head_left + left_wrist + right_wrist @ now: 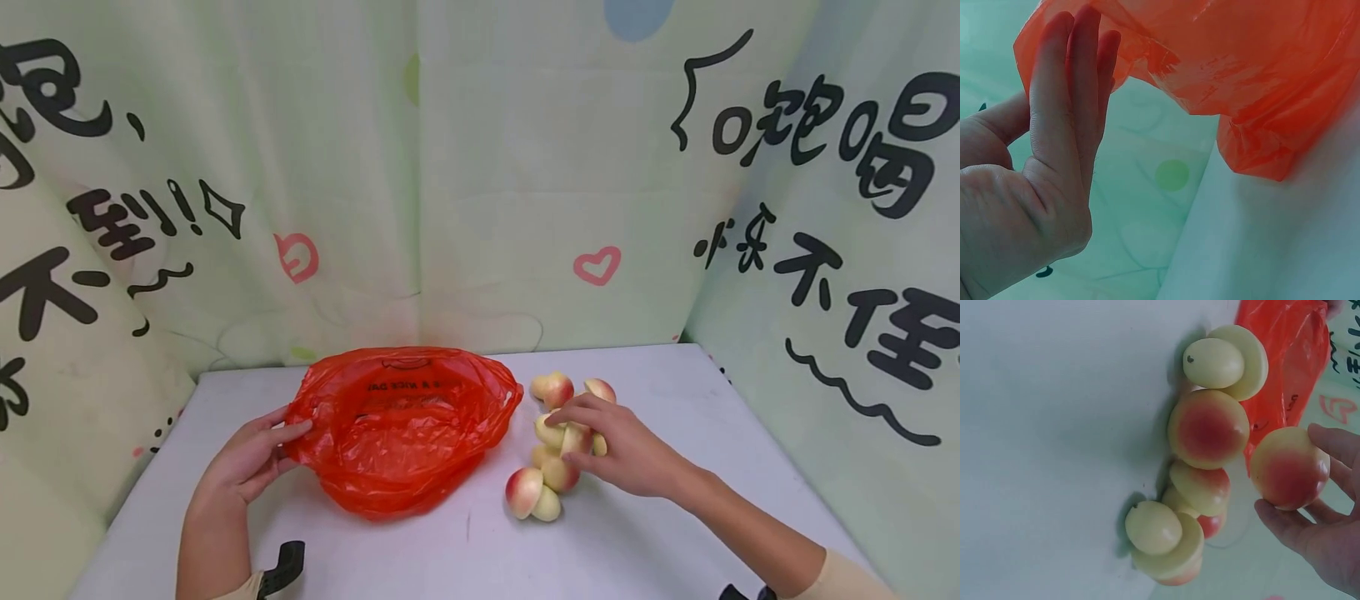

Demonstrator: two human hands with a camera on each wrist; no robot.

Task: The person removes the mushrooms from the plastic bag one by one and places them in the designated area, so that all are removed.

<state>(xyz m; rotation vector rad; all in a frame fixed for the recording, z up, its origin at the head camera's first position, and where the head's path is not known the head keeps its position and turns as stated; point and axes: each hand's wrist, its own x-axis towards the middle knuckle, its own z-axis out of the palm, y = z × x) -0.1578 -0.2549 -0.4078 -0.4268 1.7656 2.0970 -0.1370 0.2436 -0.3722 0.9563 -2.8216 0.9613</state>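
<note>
A red plastic bag [405, 442] stands on the table with its mouth gaping. My left hand [258, 454] pinches the bag's left rim between thumb and fingers; the left wrist view shows the fingers [1054, 119] against the thin plastic. Several toy mushrooms with red-and-yellow domed caps and pale stubby stems lie right of the bag, such as one mushroom [525, 492] at the near end. My right hand [633, 446] grips one mushroom [1291, 467] by its cap, between thumb and fingertips, above the others. The palm side of the right hand is partly hidden in the head view.
The white table [660, 550] carries the bag and the mushrooms. A printed pale green curtain [495, 167] stands along the table's back and both sides. Black bands show at both wrists, such as the left band [283, 567].
</note>
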